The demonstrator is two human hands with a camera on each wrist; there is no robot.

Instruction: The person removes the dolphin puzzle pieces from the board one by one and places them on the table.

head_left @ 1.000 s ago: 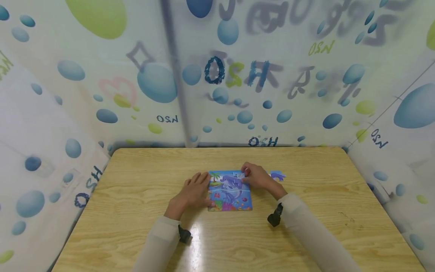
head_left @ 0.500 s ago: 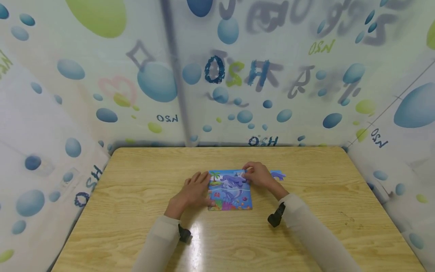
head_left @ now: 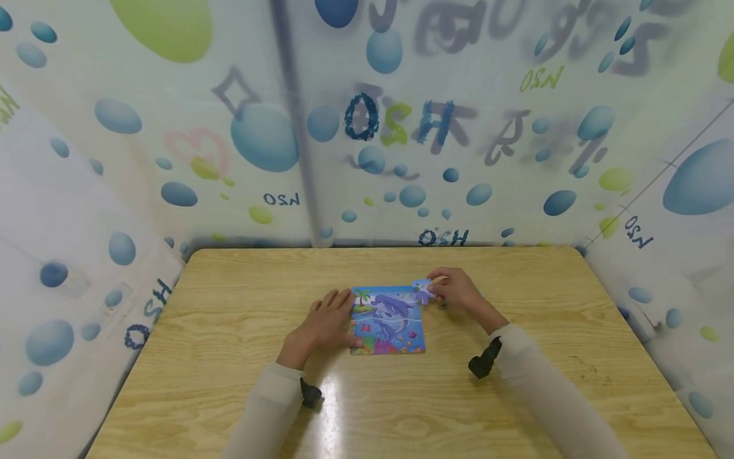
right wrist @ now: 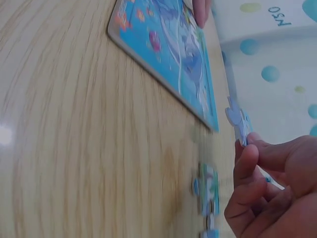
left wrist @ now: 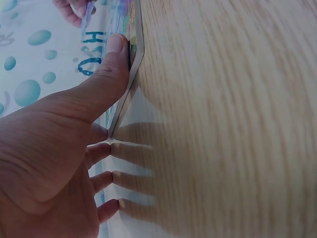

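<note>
A dolphin jigsaw puzzle (head_left: 391, 322) in a flat square board lies on the table. My left hand (head_left: 328, 322) rests at its left side, fingers spread along the edge. In the left wrist view, the thumb of my left hand (left wrist: 74, 104) lies on the board's near corner. My right hand (head_left: 459, 290) pinches a blue and purple puzzle piece (head_left: 422, 290) between thumb and fingers, at the board's upper right corner. In the right wrist view, the puzzle piece (right wrist: 240, 121) is tilted up off the table, beyond the board's edge.
More puzzle pieces (right wrist: 210, 191) lie on the table under my right hand; the head view mostly hides them. A wall (head_left: 395, 159) with printed bubbles and lettering stands behind the wooden table (head_left: 229, 357).
My right hand has moved right and slightly away from the board's upper right corner, and a puzzle piece now shows in its fingers. My left hand has stayed in place.
</note>
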